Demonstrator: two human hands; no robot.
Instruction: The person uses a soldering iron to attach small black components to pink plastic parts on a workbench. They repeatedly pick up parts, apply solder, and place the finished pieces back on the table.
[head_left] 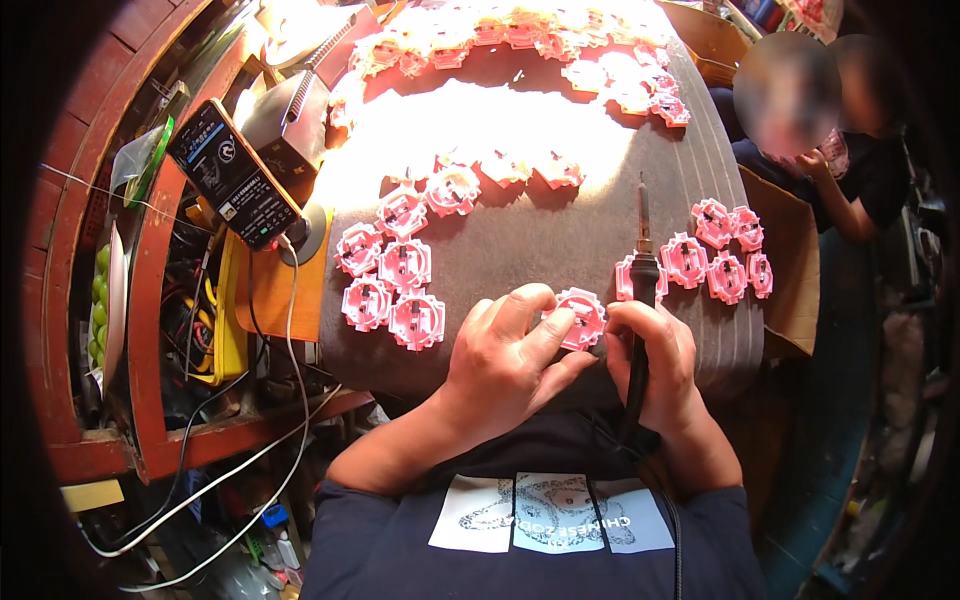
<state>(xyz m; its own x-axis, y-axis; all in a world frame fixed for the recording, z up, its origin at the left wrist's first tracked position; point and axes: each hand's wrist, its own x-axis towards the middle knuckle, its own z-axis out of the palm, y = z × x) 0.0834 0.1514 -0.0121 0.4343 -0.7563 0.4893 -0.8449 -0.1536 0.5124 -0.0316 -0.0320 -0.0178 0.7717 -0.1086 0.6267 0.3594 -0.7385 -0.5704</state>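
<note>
My left hand [503,352] grips a round pink plastic housing [583,322] by its left side, thumb and fingers closed on it near the table's front edge. In my right hand [662,362] is a soldering iron [645,272] with a black handle. Its metal tip points up and away from me, apart from the housing. My right fingertips are close to the housing's right side; whether they touch it I cannot tell. Another pink housing [625,278] lies partly behind the iron.
More pink housings stand in groups at the left [404,263], at the right [686,260] and along the sunlit far side of the dark table [530,255]. A phone [235,178] with a white cable [292,340] stands at left. Two people sit at the far right.
</note>
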